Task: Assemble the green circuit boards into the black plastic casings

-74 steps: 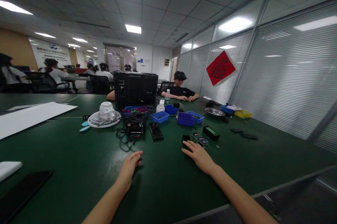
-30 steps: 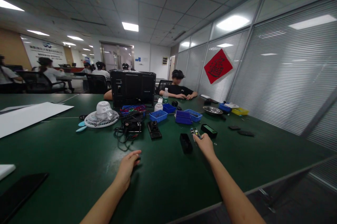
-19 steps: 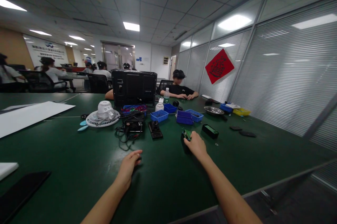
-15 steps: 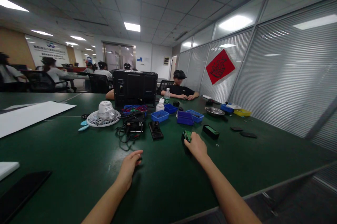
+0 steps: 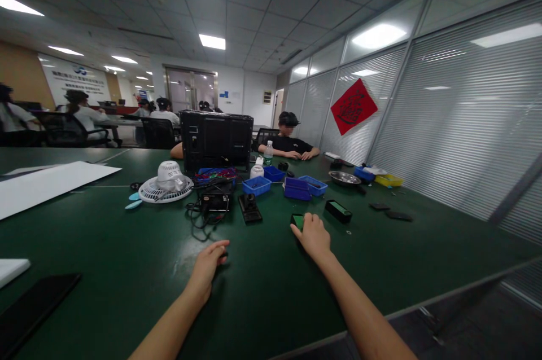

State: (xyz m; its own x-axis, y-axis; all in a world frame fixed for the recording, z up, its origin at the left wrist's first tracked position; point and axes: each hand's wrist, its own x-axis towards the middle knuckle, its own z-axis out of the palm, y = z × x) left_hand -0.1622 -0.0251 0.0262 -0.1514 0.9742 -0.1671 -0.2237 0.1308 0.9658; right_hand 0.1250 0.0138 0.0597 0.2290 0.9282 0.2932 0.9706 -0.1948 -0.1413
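Note:
My right hand (image 5: 315,239) is over a small open black case (image 5: 293,227) on the green table, with the thumb at its near left side and the fingers across its right part. Inside the case lies a green circuit board (image 5: 298,220), partly covered by the hand. To the right stands a similar black case (image 5: 338,211) with a green board in it. My left hand (image 5: 206,271) hovers low above the table, fingers stretched out, holding nothing. Beyond it are a black stand-like part (image 5: 249,210) and a black boxy device (image 5: 217,202) with cables.
Blue bins (image 5: 256,185), a metal bowl (image 5: 345,178) and a yellow tray (image 5: 388,180) stand farther back. A white fan part (image 5: 166,186) is at left, near a large black housing (image 5: 217,143). Another person (image 5: 292,144) sits across the table. Flat black pieces (image 5: 398,216) lie at right.
The green circuit board, tilted up in my right hand before, now sits lower and flatter in the black case. My right hand has shifted slightly left; my left hand has barely moved.

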